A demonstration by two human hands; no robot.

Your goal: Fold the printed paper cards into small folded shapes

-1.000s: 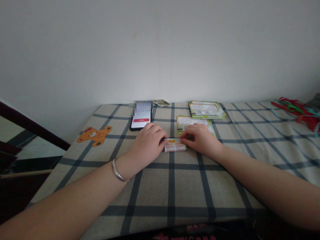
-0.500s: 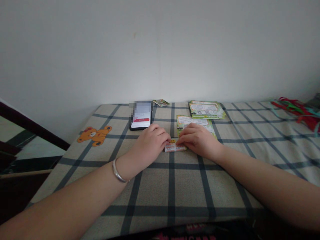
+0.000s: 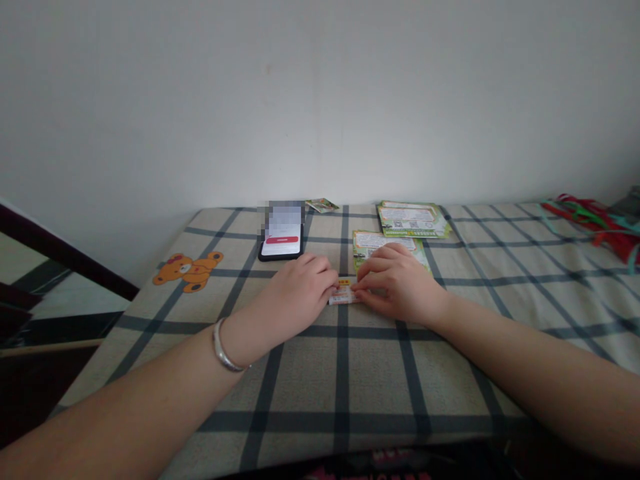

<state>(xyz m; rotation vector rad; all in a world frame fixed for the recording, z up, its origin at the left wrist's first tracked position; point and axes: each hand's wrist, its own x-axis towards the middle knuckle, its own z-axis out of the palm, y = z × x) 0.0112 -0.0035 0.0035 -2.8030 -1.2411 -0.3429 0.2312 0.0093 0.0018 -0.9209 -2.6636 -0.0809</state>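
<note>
A small folded leaflet (image 3: pixel 344 293), white with a yellow-orange strip, lies on the checked tablecloth (image 3: pixel 350 373) in the middle of the table. My left hand (image 3: pixel 297 293) pinches its left edge with curled fingers; a silver bangle sits on that wrist. My right hand (image 3: pixel 395 280) presses and pinches the leaflet's right side, covering most of it. Just behind my right hand lies a green-bordered flyer (image 3: pixel 367 241), partly hidden by the fingers.
A black phone (image 3: pixel 283 237) with a lit screen lies behind my left hand. A stack of green flyers (image 3: pixel 413 219) and a small card (image 3: pixel 323 205) lie near the wall. Red and green ribbons (image 3: pixel 595 220) lie at the far right. A bear print (image 3: pixel 189 269) marks the cloth's left.
My right hand has slid left over the leaflet, so less of it shows. My left hand has shifted slightly back toward me.
</note>
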